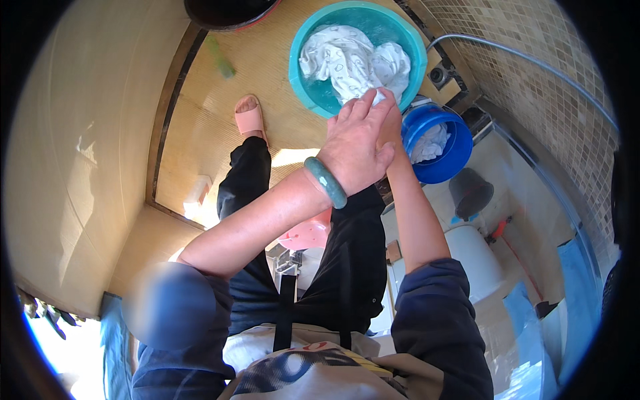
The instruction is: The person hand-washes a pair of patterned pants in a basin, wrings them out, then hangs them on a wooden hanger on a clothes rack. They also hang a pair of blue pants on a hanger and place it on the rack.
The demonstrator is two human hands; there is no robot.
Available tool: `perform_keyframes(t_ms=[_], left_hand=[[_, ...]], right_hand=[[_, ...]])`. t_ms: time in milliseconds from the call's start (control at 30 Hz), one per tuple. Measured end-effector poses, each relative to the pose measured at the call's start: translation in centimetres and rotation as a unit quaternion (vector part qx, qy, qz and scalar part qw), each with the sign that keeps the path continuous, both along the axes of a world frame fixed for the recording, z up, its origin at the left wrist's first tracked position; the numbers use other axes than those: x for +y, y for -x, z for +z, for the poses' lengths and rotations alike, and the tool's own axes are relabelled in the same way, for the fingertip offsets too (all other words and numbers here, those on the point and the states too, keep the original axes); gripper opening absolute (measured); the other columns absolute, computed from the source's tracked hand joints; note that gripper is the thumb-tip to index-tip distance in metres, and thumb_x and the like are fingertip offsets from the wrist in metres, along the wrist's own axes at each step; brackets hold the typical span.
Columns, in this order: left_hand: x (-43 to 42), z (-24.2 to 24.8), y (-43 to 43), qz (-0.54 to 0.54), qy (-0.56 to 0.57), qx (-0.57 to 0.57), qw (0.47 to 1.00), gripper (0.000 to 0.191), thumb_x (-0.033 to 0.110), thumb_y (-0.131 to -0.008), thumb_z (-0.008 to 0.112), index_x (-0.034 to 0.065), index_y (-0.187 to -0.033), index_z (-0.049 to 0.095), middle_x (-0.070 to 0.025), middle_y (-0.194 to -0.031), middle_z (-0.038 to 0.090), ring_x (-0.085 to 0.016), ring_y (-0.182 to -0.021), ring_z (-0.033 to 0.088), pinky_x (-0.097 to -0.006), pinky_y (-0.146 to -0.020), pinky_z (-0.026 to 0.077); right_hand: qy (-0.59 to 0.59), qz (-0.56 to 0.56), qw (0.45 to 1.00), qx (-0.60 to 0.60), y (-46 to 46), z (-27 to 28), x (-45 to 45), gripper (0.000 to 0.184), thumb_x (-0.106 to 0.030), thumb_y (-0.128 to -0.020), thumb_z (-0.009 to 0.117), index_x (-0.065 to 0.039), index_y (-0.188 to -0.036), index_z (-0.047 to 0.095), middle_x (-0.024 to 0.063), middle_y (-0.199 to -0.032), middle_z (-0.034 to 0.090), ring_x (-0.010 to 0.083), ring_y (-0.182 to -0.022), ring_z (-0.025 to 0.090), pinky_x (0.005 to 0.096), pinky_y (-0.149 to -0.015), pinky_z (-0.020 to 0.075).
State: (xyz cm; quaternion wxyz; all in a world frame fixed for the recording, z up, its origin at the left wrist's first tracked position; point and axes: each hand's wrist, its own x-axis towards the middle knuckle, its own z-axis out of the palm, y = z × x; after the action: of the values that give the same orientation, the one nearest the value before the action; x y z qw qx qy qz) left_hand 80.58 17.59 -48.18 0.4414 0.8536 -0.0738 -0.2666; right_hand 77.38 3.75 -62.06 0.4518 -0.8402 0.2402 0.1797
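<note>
A turquoise plastic basin (296,82) holds water and a bunched white cloth with a small dark print (345,60). At the basin's near rim my two hands are together. My left hand (352,142), with a green bangle on its wrist, lies palm down across my right hand, and its fingertips reach the near end of the cloth. My right hand (391,120) is at that same end, with a bit of white cloth showing at its fingers. Much of the right hand's grip is hidden under the left, as are the undersides of the left fingers.
Right of the basin stands a blue bucket (462,145) with white cloth (431,144) inside. Beyond it are a dark bucket (470,192) and a grey hose (530,62). A dark basin (227,25) is at the top. A pink container (305,235) shows between my legs.
</note>
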Motion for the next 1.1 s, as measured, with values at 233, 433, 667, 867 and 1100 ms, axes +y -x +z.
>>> perform_keyframes(t_ms=[233,433,667,867,1100], left_hand=[[6.4,-1.1,5.2,0.012,-0.016,0.108,0.994,0.068,0.021,-0.08,0.065,0.002,-0.14,0.039,-0.0212,-0.14,0.045,-0.039,-0.128,0.043,-0.0503,-0.103,0.037],[6.1,2.2,5.6,0.076,-0.014,0.043,0.996,0.101,0.022,-0.071,0.079,0.0075,-0.152,0.02,-0.0249,-0.153,0.024,-0.041,-0.138,0.033,-0.0536,-0.105,0.034],[0.3,4.8,-0.4,0.092,0.075,-0.155,0.981,0.115,0.033,-0.057,0.089,0.0105,-0.15,0.026,-0.026,-0.154,0.021,-0.046,-0.143,0.021,-0.0569,-0.111,0.024],[-1.3,7.1,-2.0,0.026,0.17,-0.225,0.959,0.053,0.019,-0.071,0.078,0.012,-0.118,0.055,-0.0099,-0.127,0.057,-0.034,-0.134,0.042,-0.0514,-0.109,0.029],[0.3,4.2,-1.6,0.071,0.173,-0.084,0.979,0.032,0.009,-0.08,0.064,0.0096,-0.112,0.061,-0.01,-0.115,0.065,-0.031,-0.114,0.059,-0.0427,-0.096,0.043]], right_hand=[[-0.304,-0.138,0.937,-0.1,-3.6,17.3,-3.1,0.05,0.004,-0.078,0.064,0.007,-0.126,0.051,0.0141,-0.118,0.061,0.0218,-0.108,0.06,0.0339,-0.097,0.0449],[-0.26,-0.242,0.921,-0.159,0.0,39.3,-6.2,0.079,-0.011,-0.067,0.056,0.004,-0.142,0.036,0.0222,-0.139,0.046,0.0345,-0.128,0.048,0.0476,-0.106,0.0417],[-0.394,-0.104,0.89,-0.206,0.0,47.8,-7.8,0.079,-0.014,-0.065,0.057,0.001,-0.141,0.04,0.0229,-0.138,0.047,0.0364,-0.128,0.048,0.0501,-0.108,0.0398],[-0.37,-0.14,0.896,-0.205,-1.5,49.5,-7.1,0.077,-0.015,-0.065,0.057,0.0,-0.139,0.042,0.0213,-0.138,0.048,0.0365,-0.128,0.048,0.0505,-0.108,0.0394],[-0.344,-0.207,0.903,-0.152,-0.6,46.2,-8.2,0.076,-0.018,-0.067,0.059,-0.002,-0.14,0.041,0.0209,-0.14,0.047,0.0388,-0.129,0.046,0.0537,-0.108,0.0376]])
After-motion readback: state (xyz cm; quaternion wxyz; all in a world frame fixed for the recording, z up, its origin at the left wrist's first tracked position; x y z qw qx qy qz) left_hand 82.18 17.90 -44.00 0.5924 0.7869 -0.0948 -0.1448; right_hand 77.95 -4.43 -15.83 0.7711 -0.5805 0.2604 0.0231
